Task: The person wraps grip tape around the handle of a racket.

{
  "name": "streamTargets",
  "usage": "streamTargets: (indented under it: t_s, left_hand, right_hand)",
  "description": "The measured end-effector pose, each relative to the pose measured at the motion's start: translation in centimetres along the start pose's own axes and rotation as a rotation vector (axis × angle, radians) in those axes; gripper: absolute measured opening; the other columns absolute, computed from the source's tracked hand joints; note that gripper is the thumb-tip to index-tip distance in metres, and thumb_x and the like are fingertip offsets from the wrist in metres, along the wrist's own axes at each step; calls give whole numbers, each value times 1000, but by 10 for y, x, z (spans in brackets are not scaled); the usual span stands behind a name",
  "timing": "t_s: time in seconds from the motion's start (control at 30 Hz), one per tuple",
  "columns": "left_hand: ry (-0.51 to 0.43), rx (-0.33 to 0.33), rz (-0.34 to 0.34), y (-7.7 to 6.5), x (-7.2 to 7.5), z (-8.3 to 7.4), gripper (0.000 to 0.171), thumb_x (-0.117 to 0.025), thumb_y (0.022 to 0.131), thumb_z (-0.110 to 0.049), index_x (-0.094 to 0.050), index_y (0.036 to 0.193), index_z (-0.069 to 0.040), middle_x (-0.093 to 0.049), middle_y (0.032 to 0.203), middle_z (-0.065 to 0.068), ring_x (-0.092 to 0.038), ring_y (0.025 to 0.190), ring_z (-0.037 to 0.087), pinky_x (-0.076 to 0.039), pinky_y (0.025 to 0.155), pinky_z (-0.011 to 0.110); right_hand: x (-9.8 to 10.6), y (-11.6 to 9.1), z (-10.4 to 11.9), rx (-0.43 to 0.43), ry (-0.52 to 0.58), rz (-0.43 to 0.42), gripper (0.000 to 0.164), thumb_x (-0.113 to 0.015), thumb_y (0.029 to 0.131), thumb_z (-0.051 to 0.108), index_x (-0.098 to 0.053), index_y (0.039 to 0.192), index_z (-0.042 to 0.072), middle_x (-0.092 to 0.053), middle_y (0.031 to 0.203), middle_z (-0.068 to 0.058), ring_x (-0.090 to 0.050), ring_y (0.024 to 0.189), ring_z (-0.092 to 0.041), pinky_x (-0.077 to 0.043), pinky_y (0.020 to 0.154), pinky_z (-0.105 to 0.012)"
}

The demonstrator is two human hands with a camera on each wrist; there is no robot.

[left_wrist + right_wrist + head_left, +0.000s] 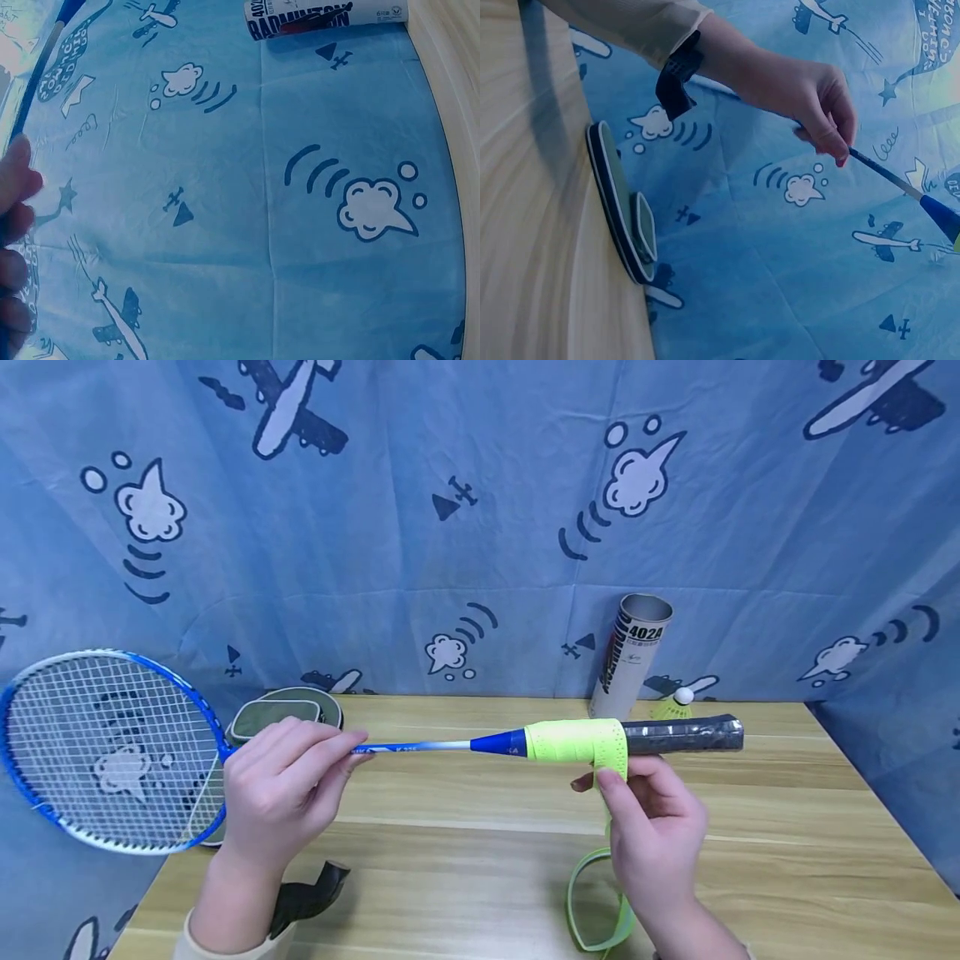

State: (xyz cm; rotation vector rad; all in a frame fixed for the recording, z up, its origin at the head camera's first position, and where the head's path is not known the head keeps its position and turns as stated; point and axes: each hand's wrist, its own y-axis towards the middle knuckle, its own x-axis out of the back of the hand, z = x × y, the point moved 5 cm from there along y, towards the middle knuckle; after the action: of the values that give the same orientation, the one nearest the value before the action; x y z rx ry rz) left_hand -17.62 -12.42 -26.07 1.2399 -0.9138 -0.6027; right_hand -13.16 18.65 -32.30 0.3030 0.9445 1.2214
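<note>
A blue and white badminton racket (491,745) is held level above the table, its strung head at the left. My left hand (288,785) grips its thin shaft near the head; the same hand (810,101) shows in the right wrist view. Neon-yellow overgrip tape (570,741) is wound round the upper part of the handle, and the black handle end (684,734) is bare. With thumb and fingers, my right hand (660,827) pinches the tape just under the handle. The tape's loose tail (573,893) hangs in a loop by the right wrist.
At the table's back stand a white shuttlecock tube (632,656) and a yellow shuttlecock (678,703). A green case (288,706) lies at back left, partly behind my left hand. Behind the wooden table (450,877) hangs a blue patterned cloth (450,527).
</note>
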Motion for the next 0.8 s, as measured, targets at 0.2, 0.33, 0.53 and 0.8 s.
streamTargets:
  t_s: [0.2,0.33,0.53,0.8]
  left_hand:
    - [-45,-9,12,0,-1,0,32,-68,100,-23,-79,79,-2,-67,67,3,-51,50,17,-41,45,28]
    - [-53,0,36,-1,0,1,28,-67,99,-20,-80,81,-4,-65,67,2,-49,52,15,-39,45,25]
    - [-76,-13,39,-2,1,2,30,-69,101,-23,-80,80,-5,-65,67,2,-48,51,14,-39,45,24]
    - [-84,3,56,-1,1,3,32,-70,100,-27,-81,82,-3,-68,68,2,-51,53,15,-40,48,25]
  right_hand:
    - [1,1,0,10,39,-21,11,-53,90,-27,-63,91,-23,-75,91,-19,-75,72,-26,-63,75,-34]
    - [1,1,0,4,42,-25,17,-51,89,-29,-66,90,-21,-76,90,-19,-75,72,-25,-62,75,-32]
    - [1,1,-1,-5,49,-41,22,-48,88,-32,-66,85,-19,-75,88,-19,-74,71,-24,-61,72,-30]
    - [-1,1,0,1,103,45,28,-42,89,-31,-66,94,-20,-75,95,-21,-75,75,-28,-62,79,-35]
